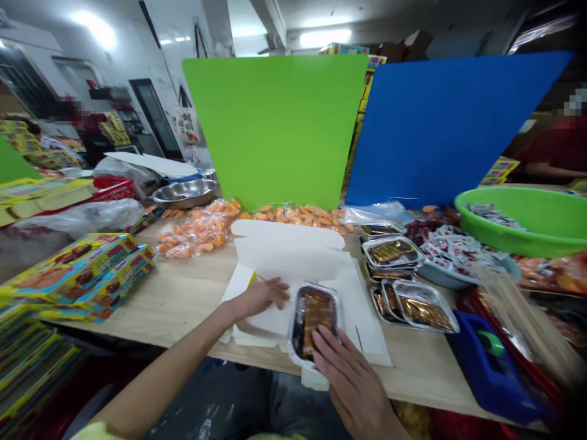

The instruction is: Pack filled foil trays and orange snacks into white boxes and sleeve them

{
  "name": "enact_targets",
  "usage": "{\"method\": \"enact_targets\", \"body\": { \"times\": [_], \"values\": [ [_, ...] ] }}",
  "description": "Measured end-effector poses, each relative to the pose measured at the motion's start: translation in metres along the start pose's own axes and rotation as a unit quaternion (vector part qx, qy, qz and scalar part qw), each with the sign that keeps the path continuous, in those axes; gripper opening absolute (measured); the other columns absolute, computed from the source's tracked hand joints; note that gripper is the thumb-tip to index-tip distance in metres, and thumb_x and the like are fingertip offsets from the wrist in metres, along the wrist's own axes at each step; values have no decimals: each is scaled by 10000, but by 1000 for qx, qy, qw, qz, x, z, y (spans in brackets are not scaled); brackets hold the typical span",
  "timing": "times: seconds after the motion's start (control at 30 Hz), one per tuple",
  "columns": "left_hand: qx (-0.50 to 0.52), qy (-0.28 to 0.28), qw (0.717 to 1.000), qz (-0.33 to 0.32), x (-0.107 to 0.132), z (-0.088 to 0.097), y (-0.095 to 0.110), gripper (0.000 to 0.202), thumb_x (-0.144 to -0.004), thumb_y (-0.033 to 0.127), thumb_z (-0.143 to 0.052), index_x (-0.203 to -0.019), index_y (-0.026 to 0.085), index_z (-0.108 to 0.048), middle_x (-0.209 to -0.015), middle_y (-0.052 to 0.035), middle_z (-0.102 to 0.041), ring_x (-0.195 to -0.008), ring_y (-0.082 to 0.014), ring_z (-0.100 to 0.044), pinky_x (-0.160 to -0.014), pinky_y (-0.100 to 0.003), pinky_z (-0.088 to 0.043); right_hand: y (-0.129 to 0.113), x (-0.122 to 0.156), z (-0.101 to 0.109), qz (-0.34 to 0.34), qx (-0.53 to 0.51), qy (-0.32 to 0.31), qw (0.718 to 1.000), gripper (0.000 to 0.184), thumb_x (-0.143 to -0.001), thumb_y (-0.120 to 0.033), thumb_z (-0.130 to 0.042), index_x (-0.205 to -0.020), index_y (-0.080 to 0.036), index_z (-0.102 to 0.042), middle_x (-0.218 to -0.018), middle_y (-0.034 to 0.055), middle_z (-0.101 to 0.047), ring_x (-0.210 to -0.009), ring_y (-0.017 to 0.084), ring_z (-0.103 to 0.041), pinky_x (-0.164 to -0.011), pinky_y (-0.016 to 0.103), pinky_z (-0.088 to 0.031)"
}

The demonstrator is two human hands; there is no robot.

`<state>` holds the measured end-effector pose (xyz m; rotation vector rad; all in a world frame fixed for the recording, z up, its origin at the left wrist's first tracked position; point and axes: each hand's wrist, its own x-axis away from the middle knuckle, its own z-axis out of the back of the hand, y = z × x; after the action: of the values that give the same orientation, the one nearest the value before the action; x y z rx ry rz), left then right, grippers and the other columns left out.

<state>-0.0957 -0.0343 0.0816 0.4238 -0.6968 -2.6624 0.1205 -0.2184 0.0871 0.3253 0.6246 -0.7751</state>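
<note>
A flattened white cardboard box (293, 256) lies open on the wooden table (183, 293) in front of me. On it sits a clear plastic tray of brown and orange snacks (315, 315). My right hand (353, 379) rests on the tray's near end, fingers flat and together. My left hand (263, 296) lies on the white box just left of the tray, fingers stretched out flat, holding nothing.
Several sealed snack trays (403, 275) lie to the right, beside a green basin (527, 223) and a blue tape dispenser (490, 366). Bagged orange snacks (202, 232) sit behind the box. Stacked colourful boxes (82, 275) fill the left. Green (275, 128) and blue (449, 122) boards stand behind.
</note>
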Motion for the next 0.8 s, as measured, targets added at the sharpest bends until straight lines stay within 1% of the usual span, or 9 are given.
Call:
{"method": "enact_targets", "body": {
  "times": [0.13, 0.2, 0.3, 0.43, 0.53, 0.6, 0.7, 0.73, 0.8],
  "values": [
    [-46, 57, 995, 66, 5, 14, 5, 252, -818, 178, -452, -994, 198, -631, -1127, -75, -614, -1061, -188, -529, -963, -346, -370, 4, -40, -39, 15, -42, -33, 998, 411, -774, -20, -371, -1162, -81, -490, -1314, 98, -429, -1273, 230, -281, -1028, 462, -319],
    [-71, 59, 992, 88, 18, 23, 1, 311, -787, 181, -501, -1082, 208, -596, -1188, -80, -573, -1080, -203, -513, -952, -349, -381, 7, -44, -55, 1, -60, -47, 997, 392, -779, -28, -356, -1129, -89, -523, -1298, 92, -450, -1260, 219, -310, -1030, 454, -316],
    [-108, 62, 982, 139, 42, 29, -9, 344, -778, 181, -518, -1108, 244, -590, -1193, -63, -573, -1121, -223, -485, -969, -385, -365, 8, -40, -71, -69, -91, -72, 991, 358, -788, -101, -396, -1111, -116, -550, -1257, 84, -499, -1204, 203, -400, -1027, 410, -325],
    [-92, 68, 981, 154, 58, 16, -18, 307, -822, 212, -453, -1087, 229, -607, -1159, -53, -598, -1201, -211, -409, -1004, -404, -347, 3, -35, -81, -162, -104, -90, 977, 338, -798, -306, -488, -1082, -145, -576, -1220, 92, -532, -1171, 225, -432, -1033, 408, -290],
    [-78, 123, 975, 165, 63, 2, -24, 369, -807, 130, -382, -1107, 191, -587, -1207, -71, -562, -1231, -192, -377, -1021, -416, -340, 2, -38, -81, -169, -102, -95, 976, 391, -798, -414, -508, -1092, -162, -561, -1221, 96, -531, -1183, 231, -416, -1032, 422, -267],
    [-78, 170, 967, 174, 72, -1, -30, 413, -762, 85, -367, -1095, 185, -591, -1223, -76, -548, -1218, -188, -399, -1025, -429, -336, 7, -43, -76, -132, -115, -84, 981, 349, -819, -381, -501, -1108, -188, -540, -1200, 65, -550, -1177, 197, -424, -1050, 415, -228],
    [-84, 220, 950, 203, 90, 5, -43, 424, -710, 94, -383, -1045, 203, -618, -1198, -60, -569, -1176, -189, -455, -1010, -420, -361, 23, -53, -67, -78, -142, -41, 986, 323, -848, -299, -469, -1157, -208, -488, -1217, 42, -537, -1178, 170, -421, -1059, 422, -200],
    [-85, 231, 944, 220, 96, 9, -47, 411, -697, 108, -394, -1016, 207, -633, -1177, -56, -585, -1158, -194, -475, -998, -412, -378, 33, -57, -66, -95, -150, -11, 984, 315, -856, -267, -446, -1163, -205, -477, -1219, 48, -532, -1172, 166, -425, -1044, 411, -234],
    [-82, 248, 933, 248, 105, 16, -54, 376, -679, 138, -417, -960, 210, -656, -1137, -56, -612, -1127, -204, -507, -975, -400, -404, 60, -68, -72, -204, -159, 67, 964, 283, -865, -218, -397, -1132, -193, -486, -1170, 68, -556, -1117, 158, -468, -976, 367, -340]
  ]
}}
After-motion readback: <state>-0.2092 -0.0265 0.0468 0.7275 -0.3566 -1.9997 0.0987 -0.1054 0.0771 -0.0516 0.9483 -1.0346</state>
